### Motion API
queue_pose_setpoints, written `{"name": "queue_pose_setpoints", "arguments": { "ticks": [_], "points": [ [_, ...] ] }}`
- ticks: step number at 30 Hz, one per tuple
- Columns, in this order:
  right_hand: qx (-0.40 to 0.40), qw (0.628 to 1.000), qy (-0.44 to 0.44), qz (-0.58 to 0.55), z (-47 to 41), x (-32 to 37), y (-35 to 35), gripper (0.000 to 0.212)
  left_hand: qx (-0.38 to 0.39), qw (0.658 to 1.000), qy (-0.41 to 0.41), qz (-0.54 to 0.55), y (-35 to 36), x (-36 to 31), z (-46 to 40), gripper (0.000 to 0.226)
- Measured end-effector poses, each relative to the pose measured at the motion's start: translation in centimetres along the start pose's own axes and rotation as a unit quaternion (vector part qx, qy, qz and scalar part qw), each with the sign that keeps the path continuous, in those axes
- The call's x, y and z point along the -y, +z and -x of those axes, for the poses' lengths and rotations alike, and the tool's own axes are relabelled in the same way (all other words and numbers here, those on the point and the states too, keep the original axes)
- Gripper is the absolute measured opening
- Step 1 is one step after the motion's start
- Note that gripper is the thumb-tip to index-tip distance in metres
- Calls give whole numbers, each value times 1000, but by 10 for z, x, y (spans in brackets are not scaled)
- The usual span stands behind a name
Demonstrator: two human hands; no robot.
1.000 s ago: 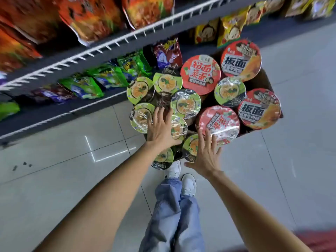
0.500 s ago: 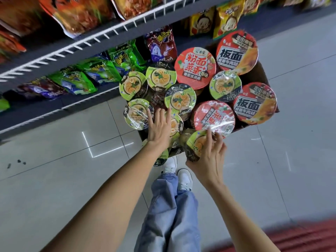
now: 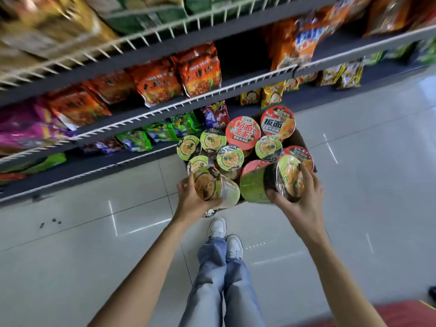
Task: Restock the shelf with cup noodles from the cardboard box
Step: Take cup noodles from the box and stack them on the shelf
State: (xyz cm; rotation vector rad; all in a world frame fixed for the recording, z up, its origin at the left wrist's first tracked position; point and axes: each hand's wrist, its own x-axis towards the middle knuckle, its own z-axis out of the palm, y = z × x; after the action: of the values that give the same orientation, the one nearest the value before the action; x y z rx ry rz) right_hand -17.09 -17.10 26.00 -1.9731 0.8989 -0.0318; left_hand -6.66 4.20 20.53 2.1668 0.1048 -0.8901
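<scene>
A cardboard box (image 3: pixel 300 138) on the floor is packed with several green-lidded and red-lidded cup noodles (image 3: pixel 243 132). My left hand (image 3: pixel 192 201) grips a green cup noodle (image 3: pixel 215 186) tilted on its side above the box's near edge. My right hand (image 3: pixel 304 199) grips another green cup noodle (image 3: pixel 266 182), also tipped sideways, its lid facing right. Both cups are lifted clear of the others in the box.
Grey shelves with white wire rails (image 3: pixel 165 109) run along the left and top, holding orange, green and purple noodle packets (image 3: pixel 160 83). My legs in jeans and white shoes (image 3: pixel 224 234) stand on the pale tiled floor below the box. A red mat (image 3: pixel 401 315) lies at bottom right.
Both hands went from resting on cups in the box to gripping one cup each and lifting them out, tilted. The view has tipped up, showing more shelves.
</scene>
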Motion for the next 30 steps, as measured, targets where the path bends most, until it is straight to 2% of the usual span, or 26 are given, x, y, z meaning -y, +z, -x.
{"name": "queue_pose_setpoints", "arguments": {
  "ticks": [2,4,7,10,13,18,22,25,28,30],
  "points": [
    [21,999,-43,-10,16,38,-20,103,-8,1000,5,9,-29,-18,42,115],
    [48,994,-96,-11,34,78,-37,95,-25,999,47,-13,-62,-36,83,127],
    [109,975,-195,4,56,139,-51,86,-70,979,124,-144,-111,-56,139,125],
    [155,948,-276,21,75,194,-50,82,-115,957,150,-220,-151,-56,179,125],
    [184,923,-337,15,90,243,-37,82,-161,953,148,-211,-184,-40,204,116],
    [263,871,-414,-19,131,323,13,90,-228,954,138,-139,-231,-7,235,115],
    [307,846,-433,-50,175,372,72,99,-338,918,201,-40,-277,21,261,104],
    [340,845,-389,-136,209,414,113,102,-409,877,252,29,-329,37,283,89],
    [386,834,-333,-211,239,460,153,114,-447,840,299,72,-395,54,307,85],
    [410,820,-350,-193,261,492,184,118,-458,825,322,78,-448,63,323,82]
  ]
}}
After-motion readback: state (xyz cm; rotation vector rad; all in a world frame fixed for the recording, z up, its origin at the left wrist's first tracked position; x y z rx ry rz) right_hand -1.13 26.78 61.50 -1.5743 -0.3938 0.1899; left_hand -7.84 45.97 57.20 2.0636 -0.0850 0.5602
